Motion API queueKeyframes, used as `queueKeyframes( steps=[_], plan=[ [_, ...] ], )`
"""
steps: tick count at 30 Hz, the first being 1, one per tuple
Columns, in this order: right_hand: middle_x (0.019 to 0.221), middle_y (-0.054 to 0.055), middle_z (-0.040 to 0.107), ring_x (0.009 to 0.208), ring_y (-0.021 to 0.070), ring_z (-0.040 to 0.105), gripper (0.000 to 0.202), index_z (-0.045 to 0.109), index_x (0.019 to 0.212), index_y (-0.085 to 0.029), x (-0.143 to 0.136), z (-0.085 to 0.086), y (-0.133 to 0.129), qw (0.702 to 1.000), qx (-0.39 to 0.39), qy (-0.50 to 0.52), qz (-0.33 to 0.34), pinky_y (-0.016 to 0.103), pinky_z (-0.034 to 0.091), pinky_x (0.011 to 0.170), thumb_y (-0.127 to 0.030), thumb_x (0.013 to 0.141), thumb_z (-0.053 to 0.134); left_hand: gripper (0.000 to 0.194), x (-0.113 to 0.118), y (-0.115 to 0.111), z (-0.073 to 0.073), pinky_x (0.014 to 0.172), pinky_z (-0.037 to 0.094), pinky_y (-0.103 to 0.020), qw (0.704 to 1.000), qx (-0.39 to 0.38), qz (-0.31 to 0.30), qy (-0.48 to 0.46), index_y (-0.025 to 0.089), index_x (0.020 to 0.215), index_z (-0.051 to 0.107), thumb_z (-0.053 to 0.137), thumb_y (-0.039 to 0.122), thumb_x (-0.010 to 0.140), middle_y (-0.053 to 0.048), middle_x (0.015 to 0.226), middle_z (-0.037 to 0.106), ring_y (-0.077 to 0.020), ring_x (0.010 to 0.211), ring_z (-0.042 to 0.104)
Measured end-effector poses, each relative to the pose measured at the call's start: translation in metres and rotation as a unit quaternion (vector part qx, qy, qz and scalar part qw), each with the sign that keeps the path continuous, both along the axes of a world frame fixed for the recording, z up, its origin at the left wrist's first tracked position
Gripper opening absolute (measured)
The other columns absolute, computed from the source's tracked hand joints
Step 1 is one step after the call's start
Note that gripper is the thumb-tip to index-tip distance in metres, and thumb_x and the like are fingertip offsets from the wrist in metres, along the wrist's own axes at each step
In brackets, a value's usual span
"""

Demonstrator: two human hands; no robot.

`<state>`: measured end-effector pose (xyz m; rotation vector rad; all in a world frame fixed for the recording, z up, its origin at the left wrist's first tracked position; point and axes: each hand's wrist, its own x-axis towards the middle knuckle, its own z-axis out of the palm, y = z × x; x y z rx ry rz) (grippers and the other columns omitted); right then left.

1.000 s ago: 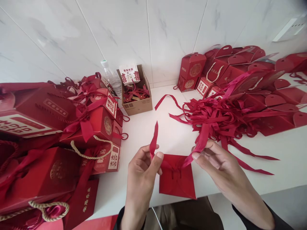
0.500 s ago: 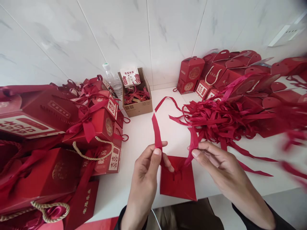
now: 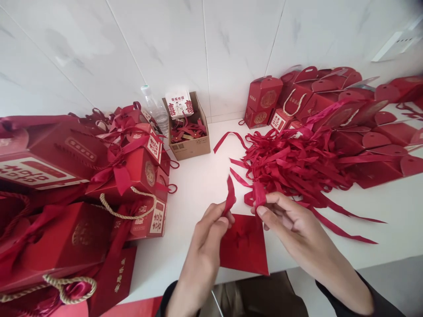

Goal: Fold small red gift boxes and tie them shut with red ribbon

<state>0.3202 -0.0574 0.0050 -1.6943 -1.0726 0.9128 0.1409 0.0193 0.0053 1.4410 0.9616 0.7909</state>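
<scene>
My left hand [image 3: 208, 240] pinches one end of a red ribbon [image 3: 230, 192], whose tip sticks up above the fingers. Between thumb and forefinger, my right hand [image 3: 291, 224] grips another stretch of red ribbon, standing up above the thumb. Both hands are raised over a small red box [image 3: 244, 253] at the table's front edge. At the top of the box the ribbon's middle is partly hidden by my fingers and blends in with the red surface.
A tangled heap of red ribbons [image 3: 297, 163] lies to the right. Behind it are red gift boxes [image 3: 264, 101]. More boxes with rope handles [image 3: 82, 237] are stacked at the left. A cardboard box [image 3: 190, 147] and a plastic bottle [image 3: 155, 110] stand against the wall.
My hands have come a little closer together over the box. The left ribbon end has dropped lower and swung right. At the far right, blurred ribbons in motion have settled onto the boxes.
</scene>
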Motion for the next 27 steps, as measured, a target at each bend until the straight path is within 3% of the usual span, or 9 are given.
queueKeyframes(
  steps=[3, 8, 12, 16, 19, 22, 24, 27],
  plan=[
    [0.086, -0.001, 0.069, 0.081, 0.0211, 0.067, 0.029, 0.064, 0.099, -0.029, -0.002, 0.005, 0.0, 1.0, 0.014, -0.014, 0.006, 0.033, 0.055, 0.073, -0.057, 0.103, 0.058, 0.027, -0.003, 0.005, 0.004, 0.078, 0.05, -0.032, 0.999, -0.04, -0.034, -0.017, 0.026, 0.104, 0.081, 0.055, 0.027, 0.097, -0.003, 0.085, 0.067, -0.019, 0.081, 0.061],
    [0.097, 0.0, 0.073, 0.087, 0.0211, 0.069, 0.025, 0.065, 0.115, -0.032, -0.005, 0.009, 0.004, 0.997, 0.025, -0.057, 0.04, 0.029, 0.056, 0.068, -0.053, 0.103, 0.06, 0.03, -0.001, 0.002, 0.012, 0.069, 0.046, -0.029, 0.985, 0.087, -0.121, 0.089, 0.027, 0.104, 0.078, 0.049, 0.022, 0.101, -0.002, 0.088, 0.066, -0.0173, 0.078, 0.059],
    [0.084, -0.001, 0.068, 0.076, 0.0197, 0.063, 0.027, 0.065, 0.095, -0.029, -0.006, 0.007, 0.006, 0.993, 0.034, -0.103, 0.042, 0.029, 0.051, 0.063, -0.052, 0.105, 0.056, 0.026, -0.002, -0.001, 0.011, 0.074, 0.047, -0.034, 0.978, 0.101, -0.078, 0.167, 0.028, 0.116, 0.073, 0.052, 0.028, 0.1, -0.006, 0.102, 0.073, -0.0224, 0.084, 0.063],
    [0.083, -0.001, 0.067, 0.078, 0.0201, 0.065, 0.026, 0.062, 0.096, -0.029, -0.004, 0.004, 0.004, 0.995, 0.031, -0.094, 0.011, 0.029, 0.05, 0.062, -0.052, 0.106, 0.055, 0.018, -0.007, 0.004, 0.006, 0.079, 0.045, -0.038, 0.973, 0.083, -0.068, 0.203, 0.027, 0.102, 0.074, 0.061, 0.038, 0.096, -0.006, 0.095, 0.07, -0.0267, 0.092, 0.061],
    [0.084, -0.001, 0.069, 0.08, 0.02, 0.067, 0.026, 0.063, 0.098, -0.029, -0.003, 0.0, 0.003, 0.997, 0.03, -0.078, 0.001, 0.029, 0.051, 0.063, -0.053, 0.105, 0.057, 0.026, -0.011, 0.006, 0.007, 0.083, 0.042, -0.037, 0.981, 0.02, -0.115, 0.155, 0.025, 0.091, 0.069, 0.06, 0.049, 0.098, -0.004, 0.09, 0.067, -0.0241, 0.09, 0.056],
    [0.092, 0.001, 0.073, 0.087, 0.0209, 0.07, 0.028, 0.064, 0.113, -0.029, -0.002, -0.003, 0.001, 0.998, 0.025, -0.052, -0.025, 0.028, 0.055, 0.066, -0.056, 0.103, 0.06, 0.033, -0.013, 0.006, 0.01, 0.087, 0.042, -0.036, 0.986, -0.087, -0.13, 0.058, 0.025, 0.095, 0.065, 0.059, 0.057, 0.099, -0.004, 0.093, 0.067, -0.0217, 0.09, 0.055],
    [0.097, 0.002, 0.074, 0.092, 0.0218, 0.072, 0.033, 0.064, 0.119, -0.029, -0.001, -0.004, 0.0, 0.998, 0.027, -0.035, -0.044, 0.029, 0.058, 0.072, -0.056, 0.101, 0.063, 0.034, -0.012, 0.005, 0.011, 0.086, 0.044, -0.034, 0.981, -0.147, -0.124, -0.015, 0.023, 0.095, 0.065, 0.059, 0.056, 0.101, -0.004, 0.096, 0.069, -0.0204, 0.092, 0.058],
    [0.09, 0.001, 0.074, 0.087, 0.0203, 0.071, 0.028, 0.066, 0.107, -0.027, -0.002, 0.0, -0.002, 0.999, 0.025, -0.03, -0.038, 0.027, 0.058, 0.071, -0.055, 0.102, 0.063, 0.033, -0.008, 0.006, 0.008, 0.077, 0.045, -0.029, 0.978, -0.17, -0.097, -0.074, 0.022, 0.087, 0.064, 0.06, 0.05, 0.103, -0.002, 0.085, 0.07, -0.0164, 0.081, 0.059]
  ],
)
